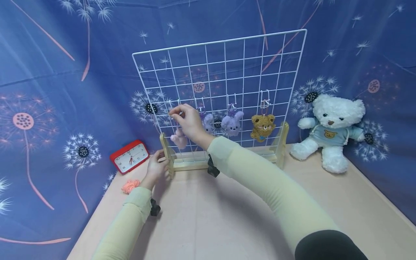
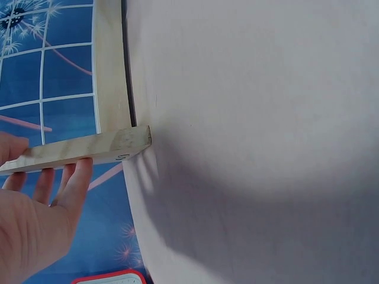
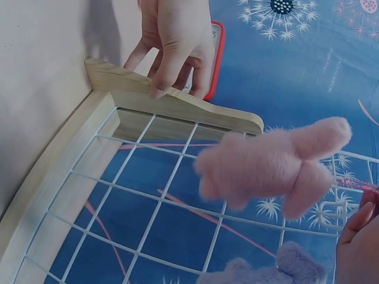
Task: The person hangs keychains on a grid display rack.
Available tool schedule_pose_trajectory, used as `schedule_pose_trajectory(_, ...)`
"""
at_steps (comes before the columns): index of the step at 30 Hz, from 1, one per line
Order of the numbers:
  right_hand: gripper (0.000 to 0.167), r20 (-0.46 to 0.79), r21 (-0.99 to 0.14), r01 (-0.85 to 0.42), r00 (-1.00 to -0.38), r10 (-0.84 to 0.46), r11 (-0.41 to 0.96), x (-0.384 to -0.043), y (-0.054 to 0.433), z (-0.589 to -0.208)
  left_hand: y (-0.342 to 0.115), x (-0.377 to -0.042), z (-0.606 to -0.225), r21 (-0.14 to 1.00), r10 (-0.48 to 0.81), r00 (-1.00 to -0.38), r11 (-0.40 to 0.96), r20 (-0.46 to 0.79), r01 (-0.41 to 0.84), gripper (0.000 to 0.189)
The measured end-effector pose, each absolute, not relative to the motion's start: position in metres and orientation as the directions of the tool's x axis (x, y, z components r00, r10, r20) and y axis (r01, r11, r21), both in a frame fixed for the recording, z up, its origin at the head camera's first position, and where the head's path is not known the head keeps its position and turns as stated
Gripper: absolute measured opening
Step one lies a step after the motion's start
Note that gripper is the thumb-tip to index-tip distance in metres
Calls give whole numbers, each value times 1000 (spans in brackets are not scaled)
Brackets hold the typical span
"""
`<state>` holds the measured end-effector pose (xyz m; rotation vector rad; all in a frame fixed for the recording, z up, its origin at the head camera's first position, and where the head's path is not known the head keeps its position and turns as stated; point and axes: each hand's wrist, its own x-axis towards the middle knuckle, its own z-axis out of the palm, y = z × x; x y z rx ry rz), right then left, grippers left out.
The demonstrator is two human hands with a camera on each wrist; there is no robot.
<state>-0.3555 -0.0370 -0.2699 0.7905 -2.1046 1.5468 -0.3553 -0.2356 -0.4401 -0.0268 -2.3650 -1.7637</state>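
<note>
My right hand (image 1: pixel 191 122) pinches the upper cord of a pink plush keychain (image 3: pixel 260 168) at the left side of a white wire grid (image 1: pixel 224 68). The pink plush dangles below the fingers in front of the grid; whether its ring sits on the hook is hidden by the hand. My left hand (image 2: pixel 38 219) grips the wooden end piece (image 2: pixel 89 145) of the grid's stand, thumb on one face and fingers on the other. Two purple bunny keychains (image 1: pixel 232 124) and a brown bear keychain (image 1: pixel 262 127) hang from hooks farther right.
A red alarm clock (image 1: pixel 130 156) and a coral yarn bundle (image 1: pixel 130 186) lie left of the stand. A white teddy bear (image 1: pixel 331 131) in a blue top sits at the right. Blue dandelion-print cloth (image 1: pixel 58 119) hangs behind the pale table (image 1: pixel 195 216).
</note>
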Motion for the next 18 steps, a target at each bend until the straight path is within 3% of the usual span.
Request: schedule_pose_trajectory(18,16,642,-654,-641,-751,-153,402,-357,-37,-274,-236,-355,-440,951,-92,-983,283,159,127,53)
